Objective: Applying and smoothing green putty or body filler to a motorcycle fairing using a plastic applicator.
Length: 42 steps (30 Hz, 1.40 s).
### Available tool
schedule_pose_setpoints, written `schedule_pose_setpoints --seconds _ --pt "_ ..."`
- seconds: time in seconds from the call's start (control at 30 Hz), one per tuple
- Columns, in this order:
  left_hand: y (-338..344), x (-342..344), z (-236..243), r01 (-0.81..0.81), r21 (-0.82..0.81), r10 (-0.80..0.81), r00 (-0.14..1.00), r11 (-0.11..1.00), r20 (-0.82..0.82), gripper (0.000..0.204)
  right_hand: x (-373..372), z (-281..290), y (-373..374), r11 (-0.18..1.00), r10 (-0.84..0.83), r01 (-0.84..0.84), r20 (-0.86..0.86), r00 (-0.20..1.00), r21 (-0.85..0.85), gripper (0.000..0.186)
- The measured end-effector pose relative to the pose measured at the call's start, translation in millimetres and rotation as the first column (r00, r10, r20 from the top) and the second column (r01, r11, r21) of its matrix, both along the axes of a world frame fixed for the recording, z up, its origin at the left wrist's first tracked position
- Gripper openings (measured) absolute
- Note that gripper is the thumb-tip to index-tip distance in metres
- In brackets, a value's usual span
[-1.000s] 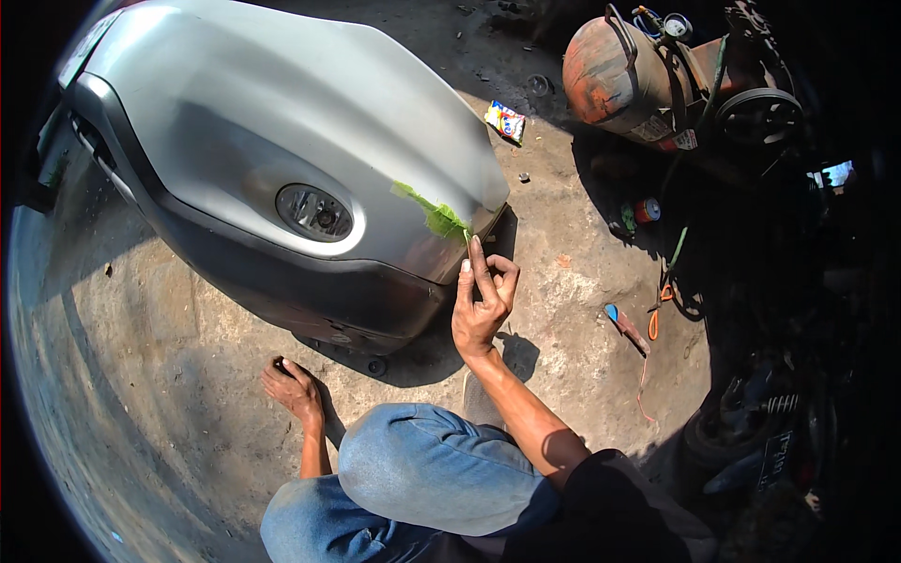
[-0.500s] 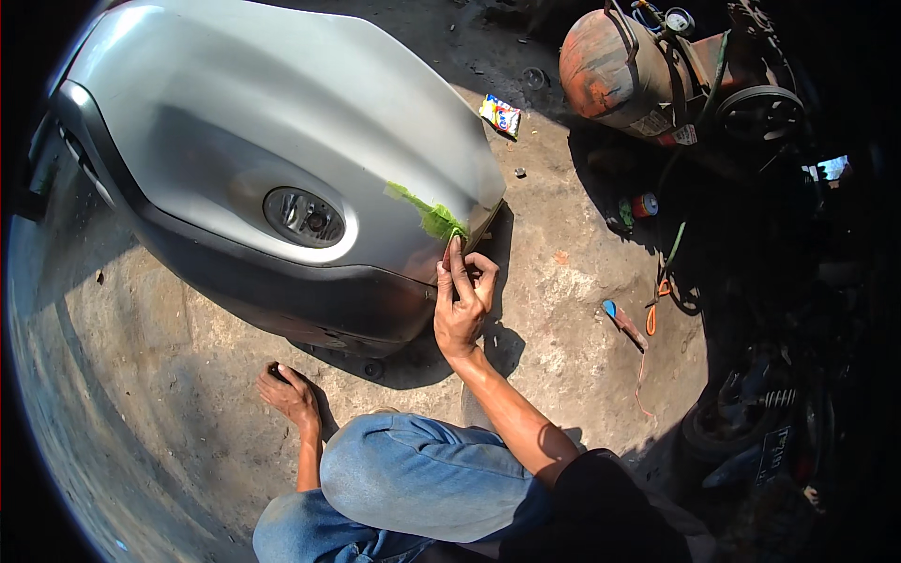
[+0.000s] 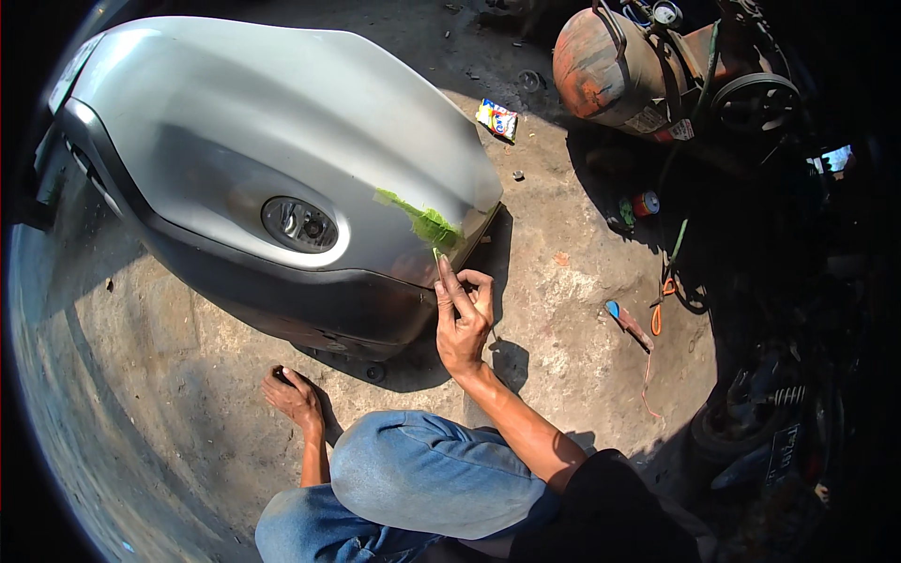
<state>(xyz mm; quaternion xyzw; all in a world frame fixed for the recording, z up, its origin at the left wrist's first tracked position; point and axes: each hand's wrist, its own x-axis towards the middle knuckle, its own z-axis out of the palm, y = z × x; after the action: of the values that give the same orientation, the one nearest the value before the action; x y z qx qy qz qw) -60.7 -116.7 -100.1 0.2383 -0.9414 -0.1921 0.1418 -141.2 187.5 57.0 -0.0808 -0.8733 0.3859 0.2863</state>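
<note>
Head view: right hand up at silver car bumper, fingers pressed together on a thin blade, just below green putty patch. Left hand flat on concrete ground, fingers spread.

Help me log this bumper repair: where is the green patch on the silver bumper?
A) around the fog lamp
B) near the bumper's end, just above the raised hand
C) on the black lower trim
B: the green patch lies near the end of the bumper, just above the right hand.
</note>
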Motion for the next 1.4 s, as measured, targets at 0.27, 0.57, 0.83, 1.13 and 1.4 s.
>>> schedule_pose_setpoints --seconds 0.27,0.57,0.83,1.13,1.4 --pt "-0.4 -0.4 2.0 0.014 -0.006 -0.014 1.0 1.0 0.011 0.03 -4.3 15.1 19.8 0.869 -0.117 0.137 0.071 0.991 -0.476 0.027" --pt "3.3 -1.5 3.6 -0.003 -0.008 0.003 1.0 1.0 0.02 0.031 -19.6 18.1 13.5 0.679 -0.101 0.193 0.17 0.98 -0.708 0.028" --pt "-0.8 0.1 -3.0 -0.015 -0.024 0.016 0.999 1.0 0.04 0.031 -25.8 31.7 2.0 0.655 -0.072 0.17 0.163 0.984 -0.736 0.029" --pt "0.0 -1.9 -0.7 -0.02 -0.003 0.02 1.0 1.0 0.021 0.032 -29.8 38.9 -4.0 0.672 -0.039 0.15 0.168 0.985 -0.725 0.027" --pt "-0.4 -0.5 0.8 -0.022 -0.003 0.022 1.0 1.0 0.013 0.032 -32.4 43.0 -8.4 0.668 -0.023 0.148 0.178 0.984 -0.729 0.028"
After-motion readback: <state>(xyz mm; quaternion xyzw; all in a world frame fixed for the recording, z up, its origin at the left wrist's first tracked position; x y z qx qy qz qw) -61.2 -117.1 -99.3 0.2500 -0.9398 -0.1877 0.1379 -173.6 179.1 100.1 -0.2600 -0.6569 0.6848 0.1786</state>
